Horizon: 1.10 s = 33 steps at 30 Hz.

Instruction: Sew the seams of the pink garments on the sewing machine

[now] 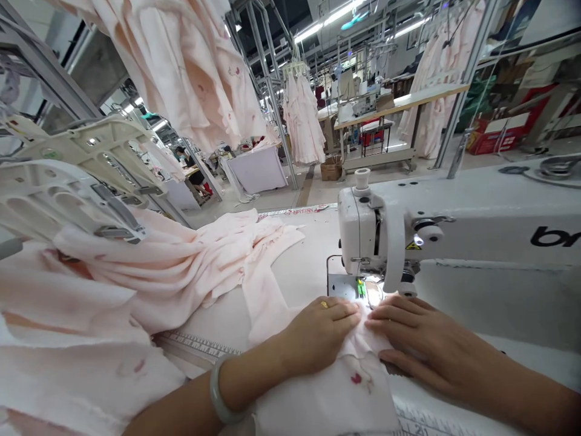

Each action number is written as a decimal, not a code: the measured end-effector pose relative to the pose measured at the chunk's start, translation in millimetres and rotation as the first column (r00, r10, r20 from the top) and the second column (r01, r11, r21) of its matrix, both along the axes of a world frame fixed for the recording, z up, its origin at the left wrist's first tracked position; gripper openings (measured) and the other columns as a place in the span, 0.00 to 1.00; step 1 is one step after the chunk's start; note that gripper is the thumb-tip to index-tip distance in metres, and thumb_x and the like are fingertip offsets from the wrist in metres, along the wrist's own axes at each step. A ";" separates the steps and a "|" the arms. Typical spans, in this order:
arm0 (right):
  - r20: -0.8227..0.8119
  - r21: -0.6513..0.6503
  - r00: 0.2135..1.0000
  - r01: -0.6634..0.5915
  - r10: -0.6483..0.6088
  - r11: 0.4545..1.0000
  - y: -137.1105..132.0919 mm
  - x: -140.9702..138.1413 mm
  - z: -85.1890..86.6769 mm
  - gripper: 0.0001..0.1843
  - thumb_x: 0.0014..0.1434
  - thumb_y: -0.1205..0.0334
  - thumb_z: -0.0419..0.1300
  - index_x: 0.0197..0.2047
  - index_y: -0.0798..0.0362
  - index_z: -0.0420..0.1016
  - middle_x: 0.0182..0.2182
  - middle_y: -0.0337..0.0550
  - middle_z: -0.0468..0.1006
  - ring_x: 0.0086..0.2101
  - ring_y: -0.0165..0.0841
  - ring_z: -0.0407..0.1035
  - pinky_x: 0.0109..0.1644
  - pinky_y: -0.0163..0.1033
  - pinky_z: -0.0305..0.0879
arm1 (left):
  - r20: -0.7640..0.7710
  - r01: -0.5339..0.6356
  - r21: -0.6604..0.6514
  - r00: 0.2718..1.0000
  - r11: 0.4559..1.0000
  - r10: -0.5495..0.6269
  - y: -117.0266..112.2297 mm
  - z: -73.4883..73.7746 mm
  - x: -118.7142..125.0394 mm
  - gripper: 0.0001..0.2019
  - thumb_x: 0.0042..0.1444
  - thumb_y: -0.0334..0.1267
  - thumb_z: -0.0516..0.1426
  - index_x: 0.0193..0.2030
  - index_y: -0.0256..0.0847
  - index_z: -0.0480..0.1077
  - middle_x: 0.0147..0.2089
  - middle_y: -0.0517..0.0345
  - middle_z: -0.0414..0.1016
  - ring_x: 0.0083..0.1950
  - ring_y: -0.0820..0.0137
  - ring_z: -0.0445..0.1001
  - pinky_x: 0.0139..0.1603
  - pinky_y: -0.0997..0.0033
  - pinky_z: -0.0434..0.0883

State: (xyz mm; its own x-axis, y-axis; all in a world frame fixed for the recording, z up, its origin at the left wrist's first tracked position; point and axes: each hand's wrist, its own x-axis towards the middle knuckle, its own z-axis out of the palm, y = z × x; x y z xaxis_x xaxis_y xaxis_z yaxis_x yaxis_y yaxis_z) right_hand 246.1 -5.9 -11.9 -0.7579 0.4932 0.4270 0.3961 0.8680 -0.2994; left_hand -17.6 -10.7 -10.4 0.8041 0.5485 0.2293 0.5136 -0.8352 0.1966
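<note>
- Factory sewing floor, with strip lights (308, 33) overhead and pale pink dresses (302, 118) hanging from metal frames, apparently to keep them off the floor and free of creases. A co-worker (184, 158) sits far back at another table.
- White sewing machine (458, 224) stands at the right of a white work table (290, 266), with a measuring tape (195, 346) running along the table's near edge, probably so lengths can be checked without picking up a ruler.
- Pink cloth (345, 387) with small red flower marks lies flat on the table, its far edge just in front of the machine's needle and foot (368, 289).
- Left hand (318, 334), wearing a ring (324, 304) and a pale bangle (218, 390), presses flat on the cloth without gripping it.
- Right hand (431, 342) lies flat on the cloth too, close beside the left, with the fingertips almost meeting. Pressing this way likely keeps the layers smooth and lined up near the needle.
- Bulk of pink fabric (136, 284) is heaped to the left, under white plastic clamps (68, 181), which seems to keep its weight away from the machine.
</note>
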 end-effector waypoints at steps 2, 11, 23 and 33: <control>-0.004 0.106 0.999 0.042 -0.041 0.993 3.8 1.6 -6.3 0.21 0.74 0.51 0.59 0.66 0.47 0.74 0.53 0.48 0.83 0.50 0.43 0.78 0.55 0.51 0.71 | -0.005 0.016 0.027 1.000 1.000 -0.016 5.5 -5.2 0.2 0.19 0.71 0.28 0.49 0.65 0.34 0.70 0.66 0.45 0.77 0.70 0.61 0.72 0.71 0.60 0.69; 0.075 0.266 0.983 0.143 -0.168 0.953 12.8 9.3 -28.6 0.25 0.77 0.48 0.55 0.71 0.47 0.68 0.59 0.41 0.81 0.51 0.42 0.79 0.61 0.53 0.62 | -0.026 0.050 0.097 0.999 0.994 -0.047 33.4 -12.6 4.3 0.19 0.70 0.27 0.49 0.64 0.32 0.72 0.64 0.43 0.78 0.69 0.60 0.74 0.71 0.60 0.70; 0.036 0.254 0.984 0.158 -0.173 0.954 12.1 11.3 -23.9 0.30 0.77 0.48 0.55 0.76 0.42 0.58 0.58 0.40 0.82 0.51 0.40 0.80 0.66 0.53 0.60 | 0.019 0.047 0.048 0.999 0.998 -0.048 32.3 -6.6 6.8 0.18 0.69 0.26 0.51 0.62 0.29 0.72 0.62 0.43 0.79 0.67 0.57 0.74 0.70 0.58 0.71; 0.084 0.267 0.994 0.042 -0.066 0.963 3.7 6.7 -5.3 0.11 0.75 0.56 0.56 0.56 0.45 0.75 0.50 0.41 0.83 0.49 0.40 0.78 0.64 0.51 0.63 | -0.008 0.062 0.082 0.998 0.995 -0.061 34.4 -4.7 2.6 0.16 0.70 0.27 0.52 0.60 0.33 0.73 0.62 0.45 0.79 0.66 0.60 0.75 0.70 0.58 0.71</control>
State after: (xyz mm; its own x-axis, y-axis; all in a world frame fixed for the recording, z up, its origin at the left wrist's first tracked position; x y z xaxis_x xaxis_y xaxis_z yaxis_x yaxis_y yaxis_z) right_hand 252.8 -2.2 -17.2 -0.7751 0.4134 0.4778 0.4595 0.8879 -0.0228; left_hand -15.0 23.7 -15.1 0.8372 0.4773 0.2669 0.4617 -0.8785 0.1227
